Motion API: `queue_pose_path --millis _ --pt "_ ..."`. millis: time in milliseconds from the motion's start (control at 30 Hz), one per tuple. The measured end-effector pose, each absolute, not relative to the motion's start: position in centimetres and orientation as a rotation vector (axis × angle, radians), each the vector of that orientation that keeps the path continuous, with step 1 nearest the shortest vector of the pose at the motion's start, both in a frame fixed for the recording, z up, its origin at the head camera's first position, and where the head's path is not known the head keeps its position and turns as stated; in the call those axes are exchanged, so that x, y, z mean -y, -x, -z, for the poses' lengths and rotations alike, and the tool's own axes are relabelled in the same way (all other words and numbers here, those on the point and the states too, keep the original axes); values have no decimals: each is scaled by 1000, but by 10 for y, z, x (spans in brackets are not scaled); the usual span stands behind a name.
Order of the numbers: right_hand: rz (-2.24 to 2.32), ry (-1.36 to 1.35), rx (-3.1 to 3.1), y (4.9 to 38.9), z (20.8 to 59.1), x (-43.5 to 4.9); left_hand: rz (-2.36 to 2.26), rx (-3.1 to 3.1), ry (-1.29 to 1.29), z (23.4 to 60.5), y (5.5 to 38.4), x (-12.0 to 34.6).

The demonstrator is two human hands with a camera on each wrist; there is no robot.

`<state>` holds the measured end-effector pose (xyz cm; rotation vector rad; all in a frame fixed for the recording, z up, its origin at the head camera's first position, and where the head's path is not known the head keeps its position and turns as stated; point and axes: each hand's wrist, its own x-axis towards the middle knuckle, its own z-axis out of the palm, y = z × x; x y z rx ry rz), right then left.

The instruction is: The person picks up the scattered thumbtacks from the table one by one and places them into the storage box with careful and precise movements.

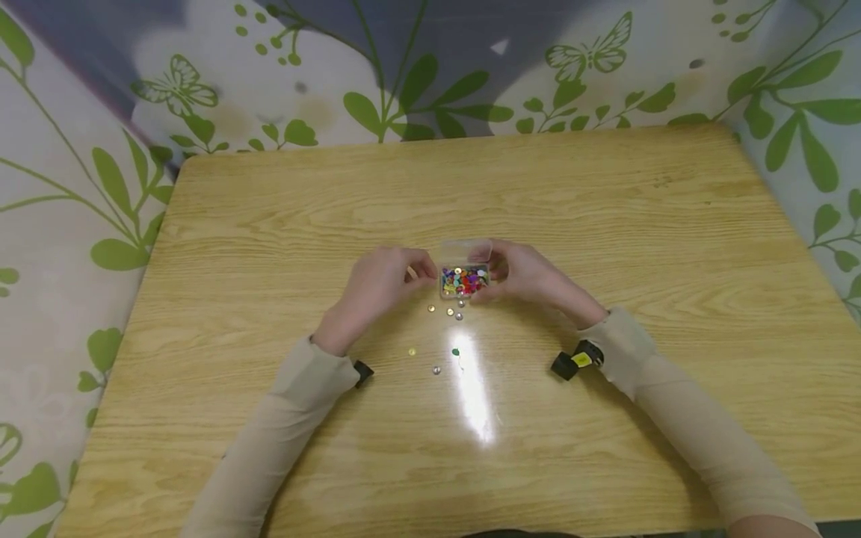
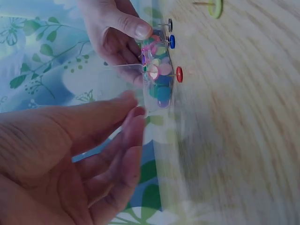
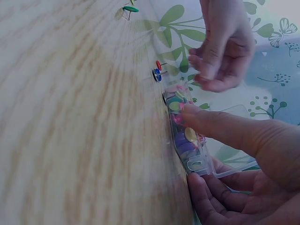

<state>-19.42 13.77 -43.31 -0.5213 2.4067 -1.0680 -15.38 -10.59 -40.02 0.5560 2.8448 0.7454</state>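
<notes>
A small clear plastic box (image 1: 452,297) full of multicoloured thumbtacks (image 1: 464,281) stands on the table with its hinged lid (image 1: 463,249) raised. My right hand (image 1: 528,276) grips the box at its right end, the thumb on the front side and the other fingers at the end and behind. At the left end, my left hand (image 1: 386,280) is just beside the box, thumb and forefinger tips close together, the fingers loosely bent. Nothing shows between them. In the left wrist view, a red thumbtack (image 2: 179,74) and a blue thumbtack (image 2: 172,41) lie before the box.
Nearer to me on the wooden table (image 1: 303,463) lie a yellow thumbtack (image 1: 412,351), a green thumbtack (image 1: 455,351) and a silver-looking thumbtack (image 1: 436,370). The green one's point sticks up in part. A leaf-patterned wall covering (image 1: 464,82) rises behind the table's far edge.
</notes>
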Motion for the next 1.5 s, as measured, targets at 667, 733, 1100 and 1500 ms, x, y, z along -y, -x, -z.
queue_pose_path --millis 667,733,1100,1500 --pt "1092 536 -2402 192 433 -137 -697 -2785 -559 412 150 106" --pt "1085 528 -2402 192 432 -138 -718 -2812 -535 411 151 106" --pt "1080 534 -2401 194 434 -139 -862 -2874 -593 406 154 103" --pt "1041 562 -2433 193 432 -139 -876 -2853 -684 394 162 77"
